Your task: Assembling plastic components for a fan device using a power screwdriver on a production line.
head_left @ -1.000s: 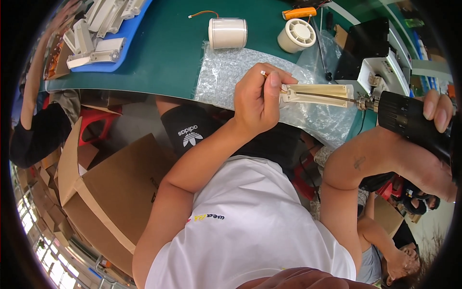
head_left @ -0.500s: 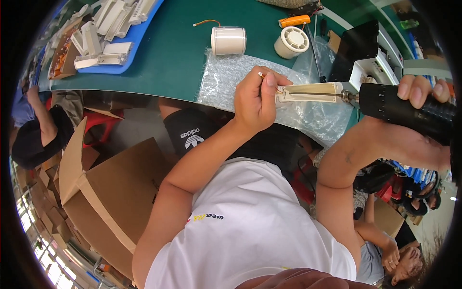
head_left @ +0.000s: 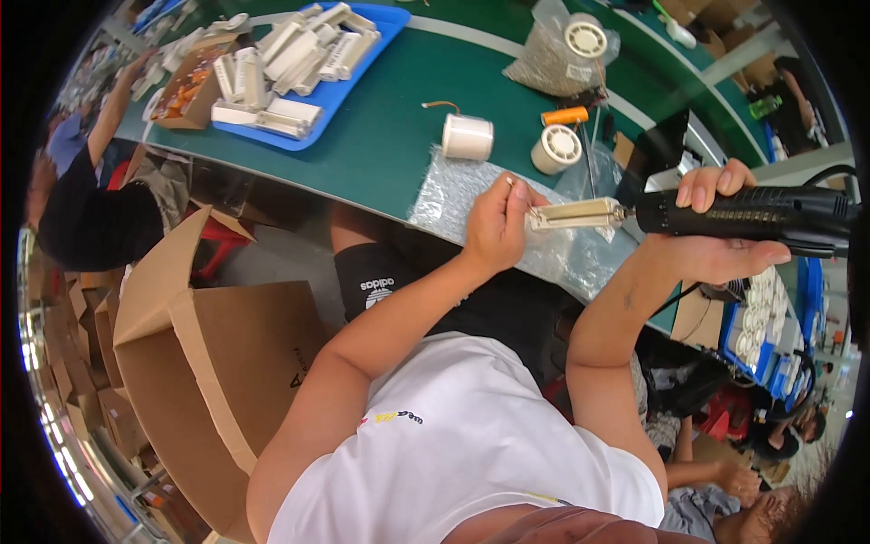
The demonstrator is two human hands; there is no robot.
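Note:
My left hand point(head_left: 497, 225) is closed round the left end of a narrow cream plastic housing point(head_left: 580, 214), held level above the table edge. A small pale wire end point(head_left: 509, 182) pokes up at its fingertips. My right hand point(head_left: 716, 254) grips a black electric screwdriver point(head_left: 752, 210), fingers over the top and palm below. The tool lies sideways, its metal nose against the housing's right end. A thin dark line runs along the housing's trough; I cannot make out the bit's tip. Bubble wrap point(head_left: 442, 192) lies beneath and behind my left hand.
Beyond my hands on the green table are a white cylinder point(head_left: 468, 138) with a wire, a vented white cylinder point(head_left: 555, 150) and an orange battery point(head_left: 565, 116). A blue tray point(head_left: 317, 136) holds several white housings. A cardboard box point(head_left: 245, 344) stands left; people sit on both sides.
The view has shifted, showing more of the table's far side. The screwdriver now lies more level, and my right palm and thumb show beneath it. My left hand still holds the housing.

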